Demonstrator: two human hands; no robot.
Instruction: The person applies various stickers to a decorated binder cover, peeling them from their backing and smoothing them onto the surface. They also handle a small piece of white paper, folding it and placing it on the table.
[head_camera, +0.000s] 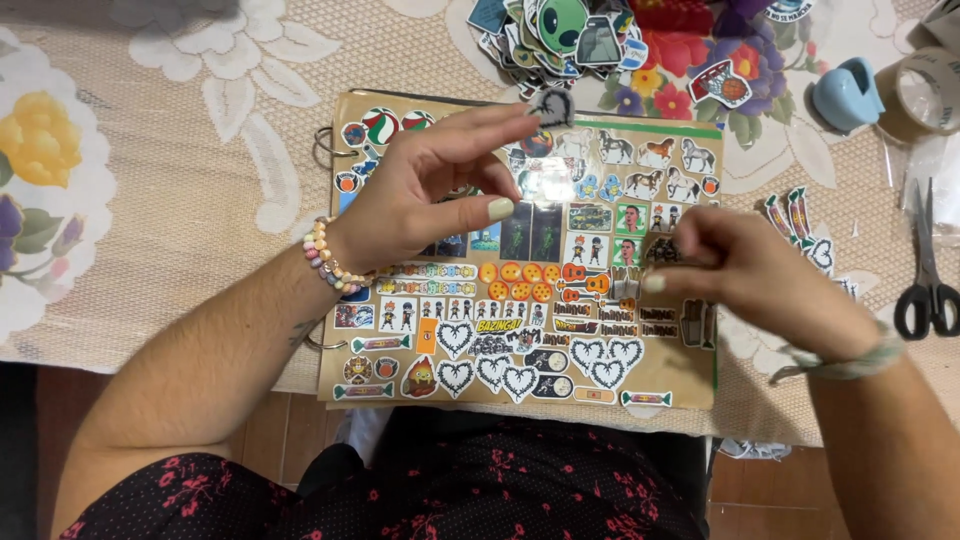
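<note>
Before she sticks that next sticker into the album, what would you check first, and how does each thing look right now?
1. Heart sticker held by left hand fingertips: ok.
2. Right hand has a firm pinch on its small sticker: cannot tell, it is mostly hidden.
3. Sticker album page lies flat and open: ok.
4. Free space on the page: not ok, nearly covered.
5. Scissors lie off the page: ok.
6. Loose sticker pile lies off the page: ok.
</note>
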